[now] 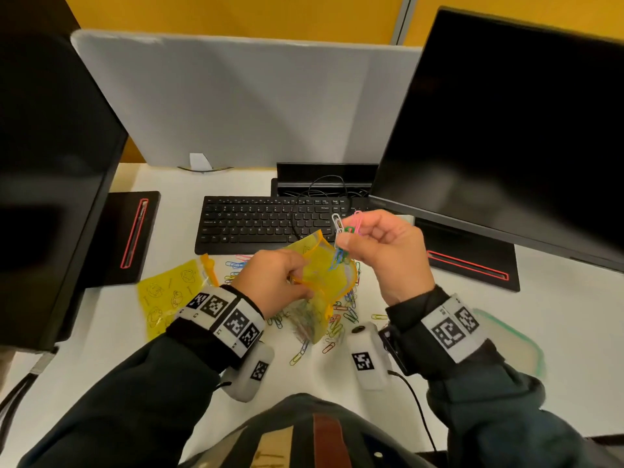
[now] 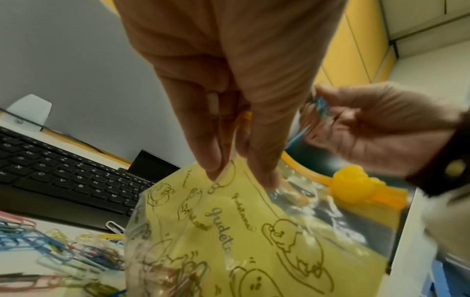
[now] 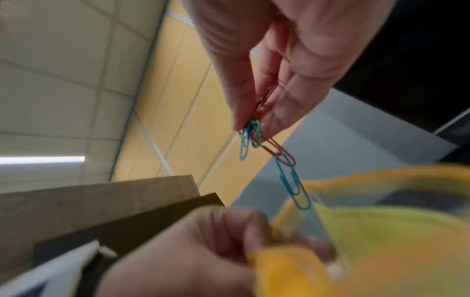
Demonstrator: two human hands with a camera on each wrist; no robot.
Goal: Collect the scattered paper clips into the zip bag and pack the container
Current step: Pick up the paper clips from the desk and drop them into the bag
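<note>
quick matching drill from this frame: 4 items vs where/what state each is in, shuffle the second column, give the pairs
Items:
1. left hand
2. right hand
3. second yellow bag
4. keyboard

States:
A. lies flat on the desk, left of the hands
B. pinches a bunch of coloured paper clips above the bag mouth
C. beyond the hands, between the two monitors
D. holds the open zip bag by its rim

Pairs: 1-D, 2-B, 3-A, 4-C

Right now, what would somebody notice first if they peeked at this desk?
Probably the yellow zip bag held open by the left hand at the desk's middle. Just above its mouth, the right hand pinches a colourful bunch of paper clips. More loose clips lie scattered underneath.
</note>
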